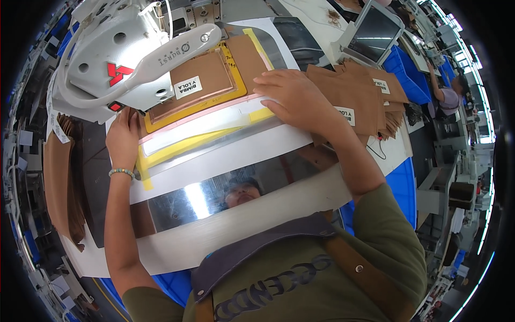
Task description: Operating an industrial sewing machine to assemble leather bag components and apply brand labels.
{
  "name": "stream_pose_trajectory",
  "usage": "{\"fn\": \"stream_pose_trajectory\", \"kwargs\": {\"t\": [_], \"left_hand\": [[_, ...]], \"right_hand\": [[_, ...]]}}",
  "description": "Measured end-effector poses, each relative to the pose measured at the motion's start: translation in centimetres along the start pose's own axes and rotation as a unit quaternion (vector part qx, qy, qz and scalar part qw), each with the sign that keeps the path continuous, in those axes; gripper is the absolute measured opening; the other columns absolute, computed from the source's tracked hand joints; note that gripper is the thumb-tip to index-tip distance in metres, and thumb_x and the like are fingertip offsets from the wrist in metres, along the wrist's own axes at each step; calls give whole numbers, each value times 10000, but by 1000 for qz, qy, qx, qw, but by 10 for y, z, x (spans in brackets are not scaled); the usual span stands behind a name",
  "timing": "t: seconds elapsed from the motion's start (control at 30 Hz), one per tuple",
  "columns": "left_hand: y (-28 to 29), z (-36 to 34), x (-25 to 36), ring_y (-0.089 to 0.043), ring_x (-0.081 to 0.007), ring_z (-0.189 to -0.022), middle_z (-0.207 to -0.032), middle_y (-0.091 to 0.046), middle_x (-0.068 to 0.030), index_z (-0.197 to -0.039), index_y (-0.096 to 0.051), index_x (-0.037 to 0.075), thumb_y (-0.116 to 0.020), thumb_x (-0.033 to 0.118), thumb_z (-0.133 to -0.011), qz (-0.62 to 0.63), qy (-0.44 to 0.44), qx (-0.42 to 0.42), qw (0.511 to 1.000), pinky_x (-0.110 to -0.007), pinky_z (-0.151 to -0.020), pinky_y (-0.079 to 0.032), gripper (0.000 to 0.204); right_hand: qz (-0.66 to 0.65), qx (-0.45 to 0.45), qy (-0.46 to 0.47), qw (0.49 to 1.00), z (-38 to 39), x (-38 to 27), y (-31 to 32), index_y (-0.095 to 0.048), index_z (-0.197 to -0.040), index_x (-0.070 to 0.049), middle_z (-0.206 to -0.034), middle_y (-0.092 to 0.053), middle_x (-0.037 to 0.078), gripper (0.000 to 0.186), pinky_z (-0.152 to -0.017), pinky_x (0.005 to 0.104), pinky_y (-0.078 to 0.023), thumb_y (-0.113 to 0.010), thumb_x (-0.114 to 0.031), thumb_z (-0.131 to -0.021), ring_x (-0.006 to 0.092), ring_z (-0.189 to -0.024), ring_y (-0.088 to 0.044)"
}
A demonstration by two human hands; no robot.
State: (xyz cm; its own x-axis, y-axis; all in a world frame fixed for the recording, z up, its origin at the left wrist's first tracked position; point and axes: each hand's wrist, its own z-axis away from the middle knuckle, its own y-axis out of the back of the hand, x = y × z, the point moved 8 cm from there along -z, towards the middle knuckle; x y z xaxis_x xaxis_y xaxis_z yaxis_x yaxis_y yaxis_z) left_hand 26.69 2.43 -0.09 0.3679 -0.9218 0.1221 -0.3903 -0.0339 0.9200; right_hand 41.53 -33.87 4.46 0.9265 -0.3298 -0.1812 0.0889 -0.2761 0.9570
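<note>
A brown panel (249, 59) lies flat under the head of a white sewing machine (102, 48). On it rests a yellow-edged frame (240, 88), and inside the frame shows brown material with a small white label (187, 87). My left hand (123, 138) touches the panel's near left corner, fingers stretched forward beside the machine head; their tips are partly hidden. My right hand (295, 99) lies over the panel's right edge, its fingers extended and pointing left. Below the panel runs a white strip bordered with yellow tape (188, 146).
Brown pieces (58, 182) stand stacked at the left. More labelled brown pieces (343, 88) are heaped at the right, near a screen (375, 35) and a blue bin (405, 72). A shiny metal plate (177, 209) lies near me. Another person (449, 100) sits far right.
</note>
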Motion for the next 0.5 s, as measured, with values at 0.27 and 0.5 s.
{"fn": "stream_pose_trajectory", "kwargs": {"t": [0.27, 0.5], "left_hand": [[-37, -10, -1, -659, -342, -716, -846, -712, -209, -1092, -685, -49, -673, 103, -934, 240, 30, 19, 970, -427, -711, -509, 219], [-48, -12, -62, -568, -129, -727, -810, -647, -34, -1161, -695, -61, -686, 198, -1019, 451, 178, -65, 872, -350, -683, -470, 296]], "right_hand": [[33, 79, -38, 996, 47, 43, 38, -750, -1230, -42, -1344, -719, 99, 300, -1135, 453, -440, -676, -202, -988, 316, -1316, -602], [40, 114, -109, 987, 79, 60, 77, -770, -1217, -75, -1313, -736, 99, 282, -1085, 459, -483, -700, -205, -977, 332, -1269, -628]]}}
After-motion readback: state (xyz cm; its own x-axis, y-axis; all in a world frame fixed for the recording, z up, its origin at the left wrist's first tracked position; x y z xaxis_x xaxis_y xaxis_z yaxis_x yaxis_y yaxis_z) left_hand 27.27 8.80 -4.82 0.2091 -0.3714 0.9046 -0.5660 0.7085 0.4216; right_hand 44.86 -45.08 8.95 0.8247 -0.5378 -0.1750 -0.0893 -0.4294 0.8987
